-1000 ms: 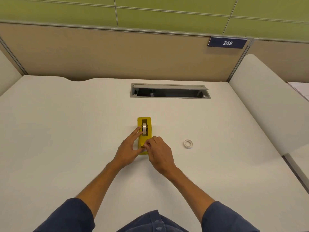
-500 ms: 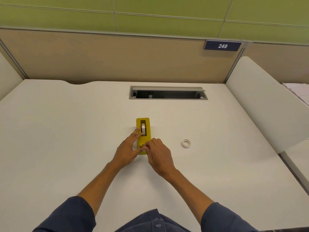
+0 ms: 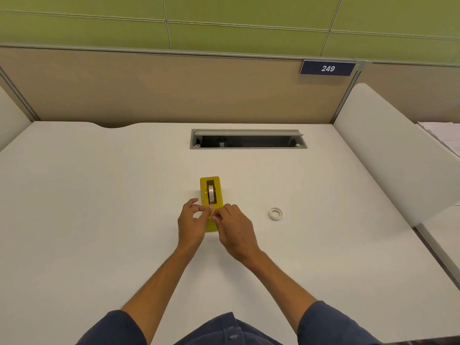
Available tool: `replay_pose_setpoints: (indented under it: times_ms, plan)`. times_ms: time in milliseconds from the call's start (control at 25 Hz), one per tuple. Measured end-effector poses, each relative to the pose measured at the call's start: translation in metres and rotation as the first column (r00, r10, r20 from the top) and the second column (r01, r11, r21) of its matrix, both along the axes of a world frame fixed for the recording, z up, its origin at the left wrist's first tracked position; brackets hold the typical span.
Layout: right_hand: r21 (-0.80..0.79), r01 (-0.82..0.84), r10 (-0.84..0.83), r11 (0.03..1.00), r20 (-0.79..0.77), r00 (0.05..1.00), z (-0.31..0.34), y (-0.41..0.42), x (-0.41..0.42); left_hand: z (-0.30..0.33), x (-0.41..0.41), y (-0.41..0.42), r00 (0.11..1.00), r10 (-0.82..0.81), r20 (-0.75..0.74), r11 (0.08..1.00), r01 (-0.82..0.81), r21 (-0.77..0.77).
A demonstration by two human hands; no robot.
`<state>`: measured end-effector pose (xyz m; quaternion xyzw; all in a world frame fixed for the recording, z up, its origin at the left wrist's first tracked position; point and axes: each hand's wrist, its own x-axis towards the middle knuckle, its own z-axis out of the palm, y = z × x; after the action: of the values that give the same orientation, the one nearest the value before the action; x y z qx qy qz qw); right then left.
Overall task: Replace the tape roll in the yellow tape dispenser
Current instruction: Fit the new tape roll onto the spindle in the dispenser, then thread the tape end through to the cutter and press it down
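a white desk [image 3: 99, 220] is seen in front of a tan partition [image 3: 149, 90], with an open cable slot [image 3: 249, 140] set into its far side. the yellow tape dispenser [image 3: 210, 185] stands near the middle of the desk, a tape roll [image 3: 211, 194] seated upright in its well. the left hand [image 3: 190, 226] and right hand [image 3: 235, 231] are brought together over the dispenser's near end, fingertips curled and pinched there; what is pinched cannot be told. a loose roll [image 3: 275, 214] lies flat to the right, well apart from the hands
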<state>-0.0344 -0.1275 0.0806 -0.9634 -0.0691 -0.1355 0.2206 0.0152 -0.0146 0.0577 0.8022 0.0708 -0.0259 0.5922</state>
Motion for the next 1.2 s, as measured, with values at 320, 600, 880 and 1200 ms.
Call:
replay_pose_setpoints:
  times_ms: [320, 600, 880, 1200]
  plan:
    - [0.017, 0.000, 0.000, 1.000, 0.009, 1.000, 0.004, 0.001, -0.001, 0.004, 0.011, -0.004, 0.987, -0.003, -0.164, 0.998, -0.008, -0.069]
    - [0.032, 0.009, -0.009, 0.999, -0.005, 1.000, 0.007, 0.000, -0.001, 0.003, 0.018, -0.008, 0.981, 0.018, -0.196, 0.992, -0.041, -0.115]
    - [0.021, 0.004, -0.003, 1.000, -0.047, 0.999, 0.009, -0.001, 0.000, 0.002, 0.032, -0.010, 0.981, 0.034, -0.193, 0.994, -0.053, -0.094]
    - [0.022, 0.007, -0.006, 1.000, -0.051, 0.999, 0.012, -0.003, 0.002, 0.000, 0.029, -0.007, 0.991, 0.132, 0.029, 0.991, -0.132, -0.004]
